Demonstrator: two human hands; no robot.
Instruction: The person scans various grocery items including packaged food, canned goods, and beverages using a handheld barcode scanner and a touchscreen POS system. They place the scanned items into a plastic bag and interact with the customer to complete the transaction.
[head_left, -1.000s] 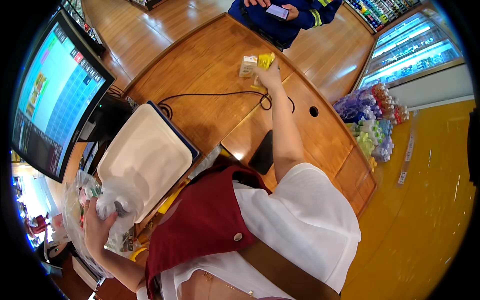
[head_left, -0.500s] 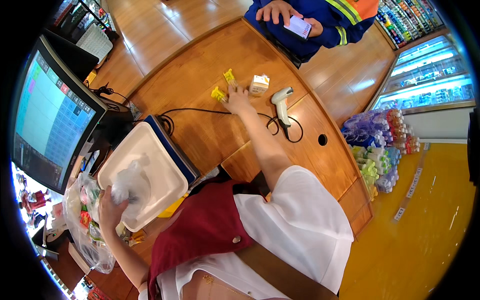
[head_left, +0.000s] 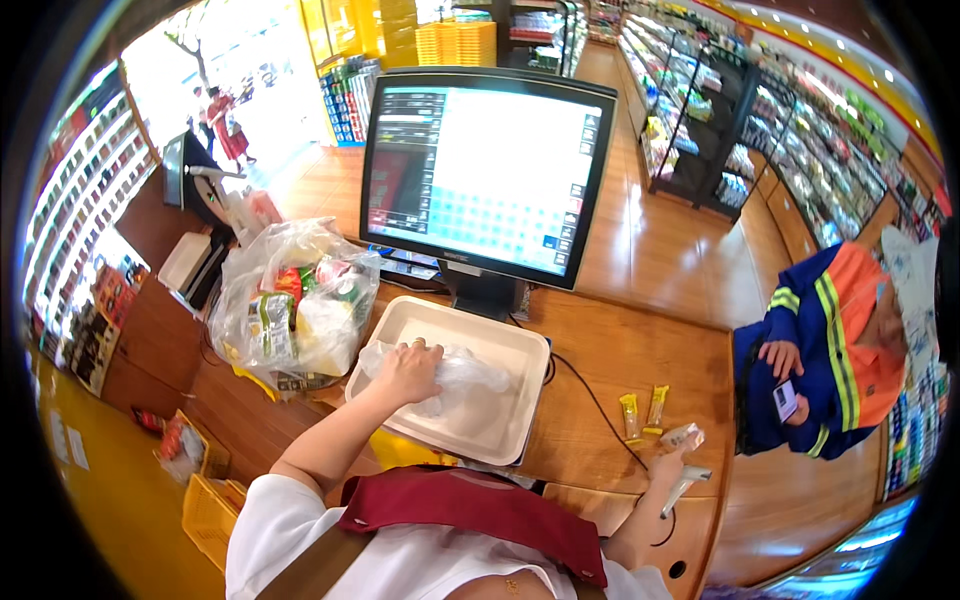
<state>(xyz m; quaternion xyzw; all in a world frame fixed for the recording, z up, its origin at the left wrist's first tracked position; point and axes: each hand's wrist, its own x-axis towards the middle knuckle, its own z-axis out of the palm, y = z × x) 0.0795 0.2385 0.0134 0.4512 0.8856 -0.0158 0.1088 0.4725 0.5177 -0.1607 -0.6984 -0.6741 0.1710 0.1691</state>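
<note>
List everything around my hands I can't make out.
All in the head view:
- Left palm: hidden by the back of the left hand, on the thin clear bag.
- Right hand: too small and blurred to tell whether it grips the small box or scanner.
- Some goods in the shopping bag: covered by crumpled plastic.

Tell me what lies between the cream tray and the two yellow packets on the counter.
In the head view, a black cable runs over the wooden counter between the tray and the two yellow packets.
</note>
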